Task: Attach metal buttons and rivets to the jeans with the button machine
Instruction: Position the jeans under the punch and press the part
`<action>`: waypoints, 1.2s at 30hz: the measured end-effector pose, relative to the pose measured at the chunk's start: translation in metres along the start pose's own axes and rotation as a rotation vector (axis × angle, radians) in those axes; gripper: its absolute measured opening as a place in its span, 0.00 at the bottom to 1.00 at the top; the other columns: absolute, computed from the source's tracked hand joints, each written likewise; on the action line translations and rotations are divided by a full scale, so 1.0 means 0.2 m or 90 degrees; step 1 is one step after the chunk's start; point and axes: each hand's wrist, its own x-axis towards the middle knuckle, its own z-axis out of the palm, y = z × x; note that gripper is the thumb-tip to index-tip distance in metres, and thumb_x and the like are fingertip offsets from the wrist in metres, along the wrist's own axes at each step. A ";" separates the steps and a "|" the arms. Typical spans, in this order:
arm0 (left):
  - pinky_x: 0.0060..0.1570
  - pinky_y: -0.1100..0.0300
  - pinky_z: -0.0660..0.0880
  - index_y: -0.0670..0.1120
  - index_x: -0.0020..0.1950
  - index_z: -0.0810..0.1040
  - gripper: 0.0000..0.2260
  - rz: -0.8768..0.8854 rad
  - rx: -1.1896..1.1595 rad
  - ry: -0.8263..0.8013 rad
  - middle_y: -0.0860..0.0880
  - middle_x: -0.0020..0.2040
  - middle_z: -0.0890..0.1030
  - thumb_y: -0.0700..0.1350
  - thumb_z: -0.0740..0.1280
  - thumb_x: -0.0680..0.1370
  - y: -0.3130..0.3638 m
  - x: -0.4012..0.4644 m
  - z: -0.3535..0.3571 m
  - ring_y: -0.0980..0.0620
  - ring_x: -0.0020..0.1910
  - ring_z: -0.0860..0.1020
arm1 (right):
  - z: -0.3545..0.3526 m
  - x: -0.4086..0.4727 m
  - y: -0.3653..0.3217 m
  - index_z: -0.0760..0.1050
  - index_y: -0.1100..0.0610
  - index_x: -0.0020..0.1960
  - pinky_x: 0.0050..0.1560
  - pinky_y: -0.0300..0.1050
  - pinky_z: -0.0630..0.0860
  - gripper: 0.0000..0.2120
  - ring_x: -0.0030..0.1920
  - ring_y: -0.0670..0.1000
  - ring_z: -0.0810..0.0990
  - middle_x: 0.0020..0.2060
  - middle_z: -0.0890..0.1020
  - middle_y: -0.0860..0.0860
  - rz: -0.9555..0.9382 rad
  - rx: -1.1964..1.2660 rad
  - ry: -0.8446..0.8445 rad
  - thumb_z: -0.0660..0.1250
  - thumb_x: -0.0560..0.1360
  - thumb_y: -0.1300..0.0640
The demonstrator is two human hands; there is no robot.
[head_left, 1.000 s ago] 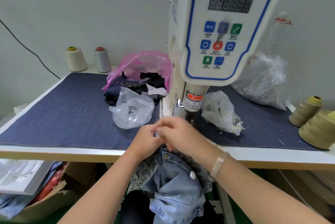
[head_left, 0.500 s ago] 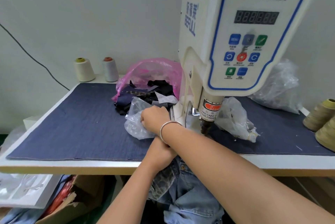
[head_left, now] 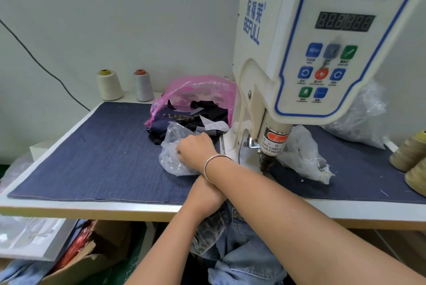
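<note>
Jeans (head_left: 244, 259) hang below the table's (head_left: 92, 206) front edge, under my crossed forearms. My right hand (head_left: 196, 150) reaches into the clear bag (head_left: 171, 160) left of the button machine (head_left: 322, 54), fingers curled in the plastic; my left hand is hidden beneath the right arm, so I cannot tell its grip

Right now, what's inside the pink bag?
The pink bag holds dark fabric scraps and a pale piece, spilling from its mouth. Anything beneath the scraps is covered.
</note>
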 end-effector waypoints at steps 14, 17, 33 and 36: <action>0.56 0.46 0.76 0.42 0.53 0.79 0.19 -0.004 -0.014 0.017 0.44 0.51 0.82 0.49 0.59 0.69 0.05 -0.04 -0.01 0.44 0.53 0.79 | 0.02 -0.03 0.01 0.72 0.52 0.46 0.47 0.49 0.63 0.05 0.48 0.55 0.80 0.46 0.81 0.51 0.019 0.008 0.018 0.60 0.75 0.61; 0.56 0.46 0.75 0.42 0.53 0.79 0.18 0.013 0.005 0.008 0.43 0.50 0.82 0.49 0.58 0.69 0.05 -0.04 0.00 0.44 0.53 0.79 | 0.03 -0.04 0.02 0.74 0.55 0.52 0.49 0.49 0.63 0.07 0.50 0.56 0.79 0.49 0.81 0.52 0.040 0.037 0.016 0.60 0.76 0.60; 0.41 0.41 0.77 0.43 0.39 0.77 0.15 0.061 -0.053 0.026 0.43 0.36 0.81 0.54 0.64 0.63 0.06 -0.04 0.00 0.45 0.36 0.76 | -0.06 -0.12 0.06 0.71 0.56 0.41 0.42 0.45 0.69 0.04 0.44 0.56 0.77 0.42 0.81 0.56 0.135 0.420 0.119 0.63 0.74 0.61; 0.34 0.50 0.70 0.50 0.32 0.73 0.10 0.052 -0.065 0.032 0.53 0.28 0.76 0.56 0.66 0.62 0.07 -0.05 0.00 0.55 0.31 0.70 | -0.12 -0.20 0.06 0.74 0.60 0.40 0.43 0.42 0.71 0.03 0.40 0.50 0.76 0.40 0.82 0.55 0.140 0.555 0.183 0.65 0.72 0.65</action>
